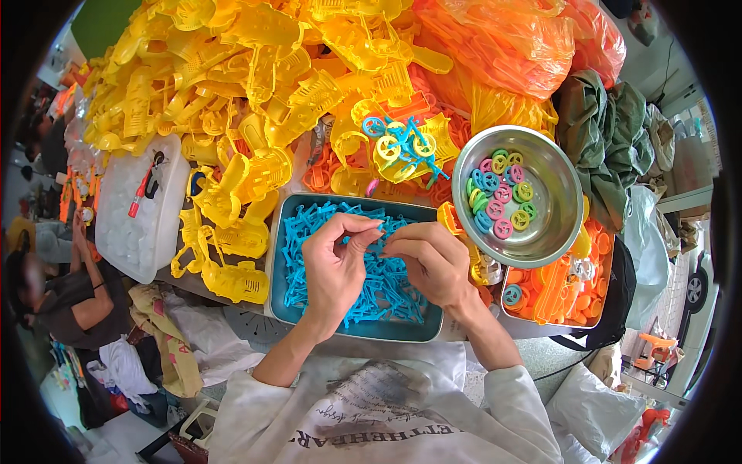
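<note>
Left hand: the left hand [336,259] has its thumb and forefinger drawn close together; I cannot tell whether they pinch a piece.
Right hand: the right hand [434,263] is curled, fingertips turned toward the left hand's; whether it grips anything, I cannot tell (its own fingers block the view).
Blue pieces: the thin blue plastic pieces [303,267] lie in a loose heap directly below both hands.
Tray: a teal tray [430,325] holds that heap, in front of the person.
Toy bikes: blue frames with coloured wheels [408,147] sit just beyond the tray, on yellow plastic.
Bowl: a round metal bowl [547,224], right of the tray, contains small wheels [503,193] in pink, green, yellow and blue.
Orange parts: these [550,298] fill a container below the bowl.
Yellow parts: a large pile [193,81] spreads behind and left of the tray.
White tub: this [131,263] stands farther left, a red-handled tool [139,193] on top.
</note>
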